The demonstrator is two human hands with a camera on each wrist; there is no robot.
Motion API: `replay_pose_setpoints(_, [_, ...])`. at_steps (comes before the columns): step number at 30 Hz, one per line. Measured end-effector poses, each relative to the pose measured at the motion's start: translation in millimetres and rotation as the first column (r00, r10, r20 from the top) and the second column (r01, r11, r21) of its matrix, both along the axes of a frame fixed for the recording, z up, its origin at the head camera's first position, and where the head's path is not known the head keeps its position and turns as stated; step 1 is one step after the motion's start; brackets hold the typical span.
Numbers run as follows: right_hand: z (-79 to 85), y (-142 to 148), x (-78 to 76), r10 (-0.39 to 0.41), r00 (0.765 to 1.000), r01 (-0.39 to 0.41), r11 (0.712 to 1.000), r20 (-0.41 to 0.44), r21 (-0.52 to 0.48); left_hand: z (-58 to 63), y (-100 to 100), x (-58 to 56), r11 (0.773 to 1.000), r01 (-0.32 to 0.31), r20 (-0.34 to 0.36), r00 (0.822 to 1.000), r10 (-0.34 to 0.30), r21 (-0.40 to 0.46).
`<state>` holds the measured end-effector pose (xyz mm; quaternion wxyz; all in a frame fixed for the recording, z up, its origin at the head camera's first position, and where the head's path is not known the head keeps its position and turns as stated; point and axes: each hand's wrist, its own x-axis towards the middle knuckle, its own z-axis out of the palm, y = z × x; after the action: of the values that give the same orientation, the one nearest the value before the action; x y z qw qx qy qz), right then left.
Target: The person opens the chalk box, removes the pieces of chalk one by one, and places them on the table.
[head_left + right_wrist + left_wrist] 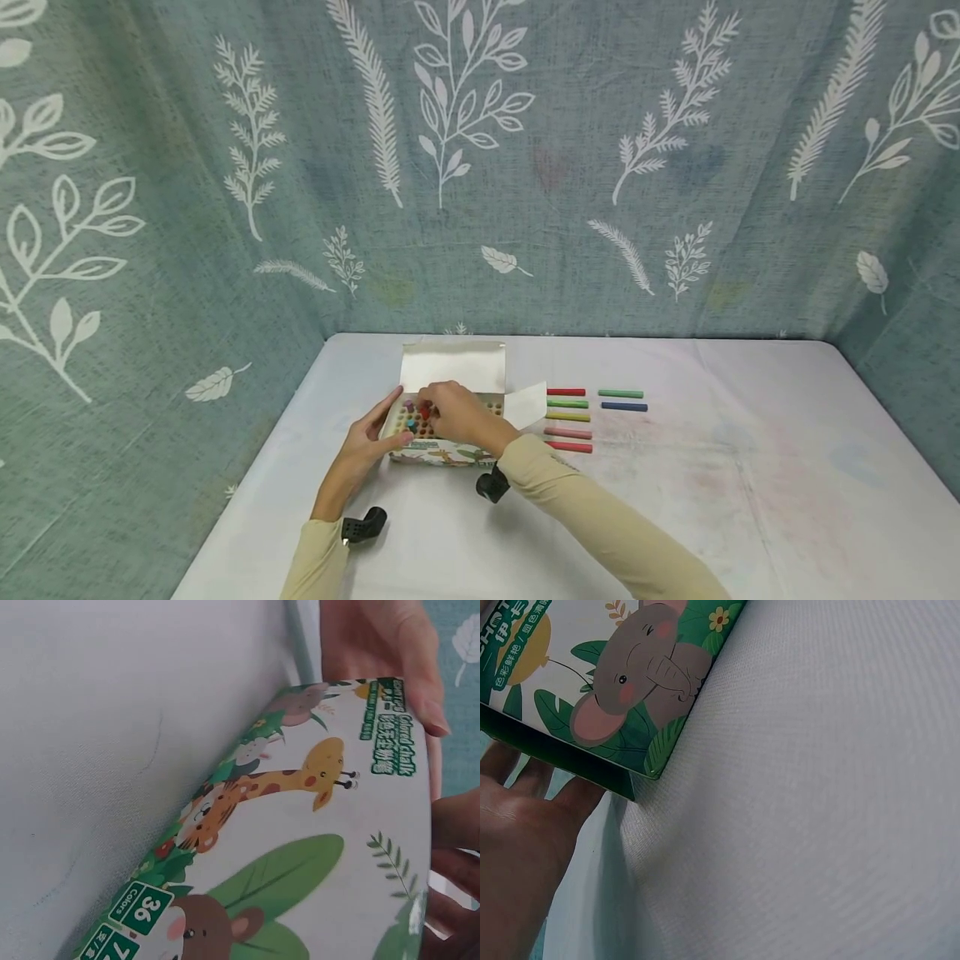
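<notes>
A box of colored chalk [442, 454] stands on the table with its white lid [453, 367] raised at the back. Rows of round holes show inside it, with a purple chalk [408, 406] and a blue chalk [412, 426] poking up at the left. My left hand [362, 450] grips the box's left end, thumb at the front corner and fingers along the side. Over the holes, my right hand [457, 412] pinches a red chalk [425, 412] at its fingertips. In the right wrist view, the printed box front [300, 825] hides most of that hand.
Right of the box lie a red stick [566, 392], a light green stick [567, 404], a yellow stick [567, 417] and several more chalks. A white side flap [525, 406] sticks out toward them. A leaf-patterned curtain [555, 250] hangs behind the table.
</notes>
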<state>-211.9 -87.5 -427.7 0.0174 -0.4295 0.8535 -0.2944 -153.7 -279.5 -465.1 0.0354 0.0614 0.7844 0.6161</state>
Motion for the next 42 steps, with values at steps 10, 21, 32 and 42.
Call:
replay_pose_setpoints(10, [-2.3, -3, 0.0, -0.041, 0.997, 0.039, 0.999, -0.073, -0.024, -1.1, 2, 0.9, 1.0, -0.013, 0.006, 1.0, 0.013, -0.008])
replay_pose_setpoints(21, [-4.2, -5, 0.8, -0.073, 0.995, 0.068, 0.994, -0.063, -0.085, -7.0, -4, -0.5, 0.999, -0.033, 0.017, 0.999, 0.033, -0.005])
replay_pose_setpoints(32, [-3.8, -3, 4.2, -0.1, 0.991, 0.09, 0.99, -0.09, -0.107, -4.3, 0, 0.3, 1.0, -0.002, 0.027, 1.0, 0.002, 0.007])
replay_pose_setpoints(42, [11.4, 1, -0.5, -0.091, 0.99, 0.061, 0.963, -0.104, -0.262, -2.7, 1, -1.4, 1.0, -0.016, 0.025, 1.0, 0.015, 0.017])
